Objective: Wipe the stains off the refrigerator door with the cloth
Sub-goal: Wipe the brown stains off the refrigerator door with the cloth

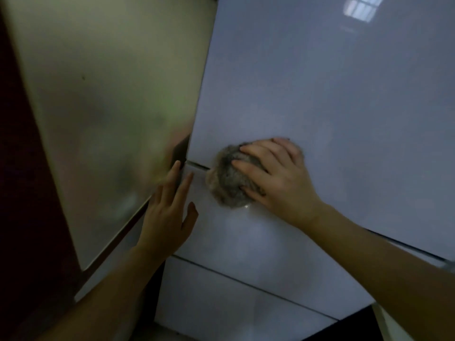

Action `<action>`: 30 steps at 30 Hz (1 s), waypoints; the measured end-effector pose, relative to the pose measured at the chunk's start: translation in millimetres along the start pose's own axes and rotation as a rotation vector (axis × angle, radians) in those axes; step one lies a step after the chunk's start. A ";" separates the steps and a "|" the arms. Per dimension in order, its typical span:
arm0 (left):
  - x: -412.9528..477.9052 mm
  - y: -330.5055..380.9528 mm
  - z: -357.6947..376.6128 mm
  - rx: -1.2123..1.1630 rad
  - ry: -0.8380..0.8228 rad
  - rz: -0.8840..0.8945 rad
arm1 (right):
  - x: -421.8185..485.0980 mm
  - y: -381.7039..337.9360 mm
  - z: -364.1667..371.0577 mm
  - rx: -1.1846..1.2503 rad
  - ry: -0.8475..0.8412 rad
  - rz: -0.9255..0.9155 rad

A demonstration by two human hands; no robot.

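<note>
The glossy white refrigerator door (332, 94) fills the right and middle of the head view. A bunched grey cloth (227, 182) lies against the door at the seam between the upper and the middle door panel. My right hand (275, 178) presses on the cloth with its fingers spread over it. My left hand (167, 215) rests flat with straight fingers on the left edge of the middle panel, just left of the cloth, and holds nothing. A small wet or shiny spot shows just below the cloth.
A cream-coloured refrigerator side panel (110, 107) stands to the left, at an angle to the door. Beyond it is a dark red surface (22, 193). A lower drawer panel (234, 299) sits beneath the middle one. Dark floor shows at the bottom right.
</note>
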State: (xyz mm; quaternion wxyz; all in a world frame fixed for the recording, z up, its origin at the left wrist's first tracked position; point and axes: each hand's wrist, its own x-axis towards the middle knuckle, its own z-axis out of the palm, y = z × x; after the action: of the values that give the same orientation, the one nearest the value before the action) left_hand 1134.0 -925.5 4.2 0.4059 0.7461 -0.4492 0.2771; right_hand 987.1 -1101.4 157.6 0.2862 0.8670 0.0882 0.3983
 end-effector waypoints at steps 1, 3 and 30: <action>4.8 4.6 -3.1 0.005 0.019 0.004 | 5.1 11.6 -10.5 -0.004 0.028 0.032; 20.1 18.3 -8.9 -0.006 0.048 0.039 | 20.3 39.1 -33.3 -0.024 0.104 0.142; 181.7 172.1 -35.3 0.157 0.217 0.281 | 22.1 172.3 -144.0 -0.126 0.343 0.403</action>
State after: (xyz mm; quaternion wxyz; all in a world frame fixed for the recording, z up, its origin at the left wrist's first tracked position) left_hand 1058.6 -1022.2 225.2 0.3498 0.6710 -0.4795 0.4444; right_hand 882.1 -1173.1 344.2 0.2353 0.7673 -0.0638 0.5931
